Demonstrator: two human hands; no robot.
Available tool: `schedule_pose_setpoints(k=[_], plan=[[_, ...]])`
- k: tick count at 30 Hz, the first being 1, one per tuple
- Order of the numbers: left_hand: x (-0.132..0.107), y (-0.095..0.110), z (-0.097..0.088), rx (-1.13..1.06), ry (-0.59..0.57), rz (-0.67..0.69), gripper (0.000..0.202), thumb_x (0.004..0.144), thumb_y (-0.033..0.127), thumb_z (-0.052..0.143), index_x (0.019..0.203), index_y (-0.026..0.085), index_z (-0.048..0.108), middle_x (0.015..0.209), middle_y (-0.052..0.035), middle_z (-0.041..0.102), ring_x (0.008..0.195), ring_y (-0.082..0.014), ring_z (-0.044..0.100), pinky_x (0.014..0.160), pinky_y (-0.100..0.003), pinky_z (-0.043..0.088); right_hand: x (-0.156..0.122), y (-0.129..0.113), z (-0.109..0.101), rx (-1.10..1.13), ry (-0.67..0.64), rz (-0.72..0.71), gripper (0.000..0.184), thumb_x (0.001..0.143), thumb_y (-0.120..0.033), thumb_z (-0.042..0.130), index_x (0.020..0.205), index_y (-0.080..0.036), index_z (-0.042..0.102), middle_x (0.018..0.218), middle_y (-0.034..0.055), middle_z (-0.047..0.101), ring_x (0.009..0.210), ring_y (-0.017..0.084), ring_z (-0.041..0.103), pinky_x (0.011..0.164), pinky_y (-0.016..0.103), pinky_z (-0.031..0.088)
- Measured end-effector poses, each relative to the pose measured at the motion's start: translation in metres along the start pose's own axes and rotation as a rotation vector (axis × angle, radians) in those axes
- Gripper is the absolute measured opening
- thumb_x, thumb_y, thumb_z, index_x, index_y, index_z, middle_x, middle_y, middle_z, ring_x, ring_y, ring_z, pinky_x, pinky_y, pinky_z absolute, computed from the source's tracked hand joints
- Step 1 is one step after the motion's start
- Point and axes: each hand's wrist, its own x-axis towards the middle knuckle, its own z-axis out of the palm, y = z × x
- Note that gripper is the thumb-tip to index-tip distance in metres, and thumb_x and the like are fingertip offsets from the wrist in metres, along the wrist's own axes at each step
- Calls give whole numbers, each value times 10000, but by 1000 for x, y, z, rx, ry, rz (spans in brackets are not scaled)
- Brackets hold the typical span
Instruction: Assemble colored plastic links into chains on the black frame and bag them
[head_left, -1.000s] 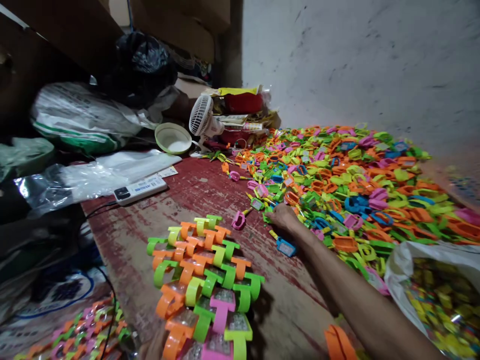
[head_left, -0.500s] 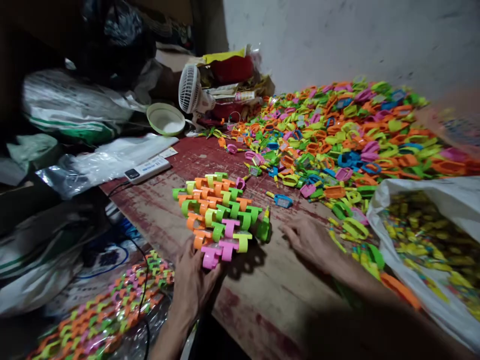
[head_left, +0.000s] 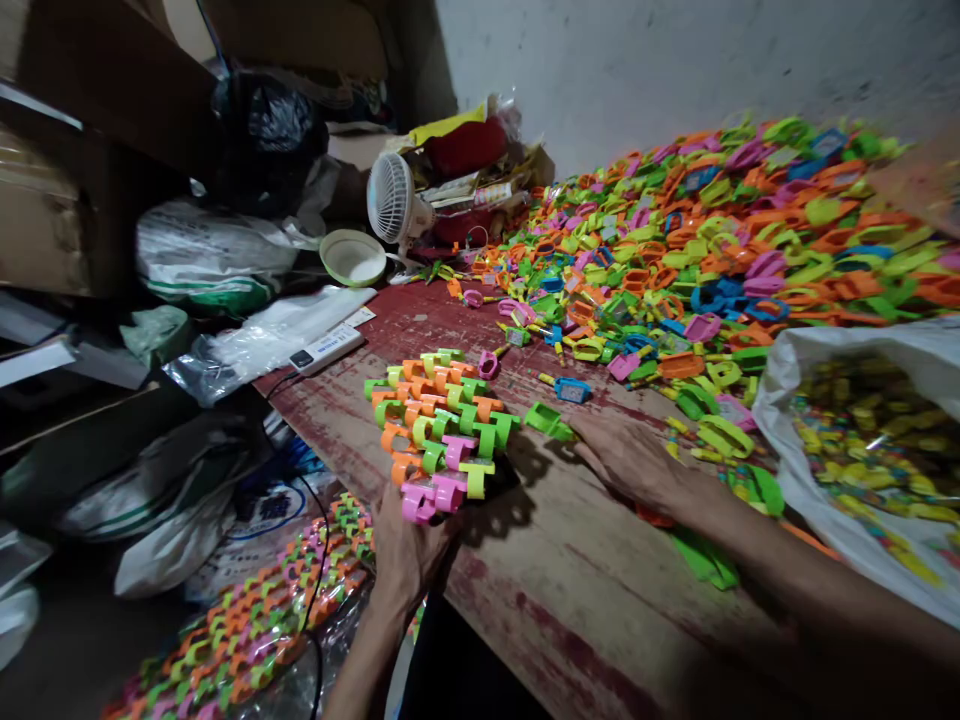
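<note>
My left hand (head_left: 411, 545) is closed around the near end of a block of interlocked plastic clips (head_left: 442, 425) in orange, green, yellow and pink. The block is tilted up over the table, its shadow falling to the right. Just right of it, my right hand (head_left: 630, 460) has its fingertips closed at the right end of a green plastic piece (head_left: 547, 421). Its fingers are partly hidden by the back of the hand. Beyond lie a loose blue piece (head_left: 571, 390) with a yellow stick and a pink piece (head_left: 488, 364).
A large heap of coloured plastic pieces (head_left: 675, 270) covers the far right of the table (head_left: 525, 600). A white sack (head_left: 780, 400) of small yellow items stands at right. At the back are a fan (head_left: 390, 198), bowl (head_left: 352, 258) and power bank (head_left: 328, 350). Bagged clips (head_left: 255, 620) lie lower left.
My right hand has come to the green piece, which now lies turned with its end at my fingertips. My left hand still holds the block. The view has shifted left.
</note>
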Motion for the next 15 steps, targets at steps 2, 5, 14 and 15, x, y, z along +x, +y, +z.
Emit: schedule_pose_setpoints(k=[2, 5, 14, 15], plan=[[1, 1, 6, 5, 10, -23, 270, 771, 488, 694, 816, 222, 698, 862, -81, 711, 880, -307, 668, 794, -448, 556, -10, -19, -11, 66, -35, 146, 270, 950, -251, 480, 1135, -152, 650, 1069, 151, 724, 923, 261, 689, 795, 368, 528], [1, 6, 12, -5, 23, -27, 267, 789, 493, 671, 790, 226, 676, 831, -83, 706, 831, -306, 669, 759, -448, 560, -27, -50, -17, 218, -168, 305, 213, 966, -256, 451, 907, -193, 646, 781, 43, 698, 657, 170, 636, 575, 263, 409], [-30, -20, -38, 14, 362, 13, 460, 837, 612, 630, 1112, 246, 589, 946, -47, 690, 800, -252, 682, 691, -371, 579, 13, -8, -52, -166, -183, 400, 273, 959, -277, 478, 807, -185, 686, 782, 80, 695, 740, 203, 633, 633, 285, 339], [-26, -19, -50, 47, 377, 13, 438, 858, 587, 620, 1137, 251, 587, 1006, -58, 687, 862, -261, 681, 752, -392, 576, 30, 0, -58, -207, -162, 388, 265, 952, -246, 469, 833, -185, 698, 784, 80, 699, 731, 200, 634, 624, 282, 335]])
